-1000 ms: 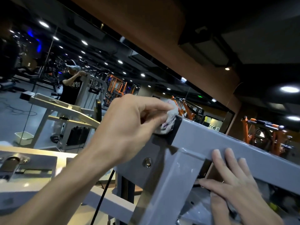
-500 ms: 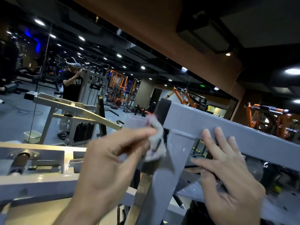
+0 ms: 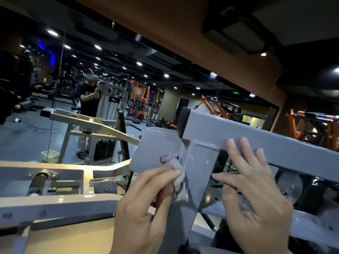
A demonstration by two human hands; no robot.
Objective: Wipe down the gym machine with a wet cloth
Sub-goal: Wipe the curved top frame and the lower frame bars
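Note:
The grey steel frame of the gym machine (image 3: 256, 136) runs across the view, with a flat bolt plate (image 3: 152, 143) and a slanted upright post (image 3: 198, 165) below its capped end. My left hand (image 3: 145, 209) grips a crumpled whitish cloth (image 3: 178, 182) and presses it against the plate and post, just under a round bolt head (image 3: 162, 159). My right hand (image 3: 255, 195) lies flat with straight fingers against the crossbar and the opening beside the post.
A large wall mirror (image 3: 110, 88) behind the machine reflects the gym, a person in a black shirt, orange racks and a small white bin (image 3: 50, 155). A pale lever arm of the machine (image 3: 55, 180) stretches along the lower left.
My left hand has slid the cloth down from the crossbar's capped end to the bolt plate and post. My right hand has risen a little along the crossbar.

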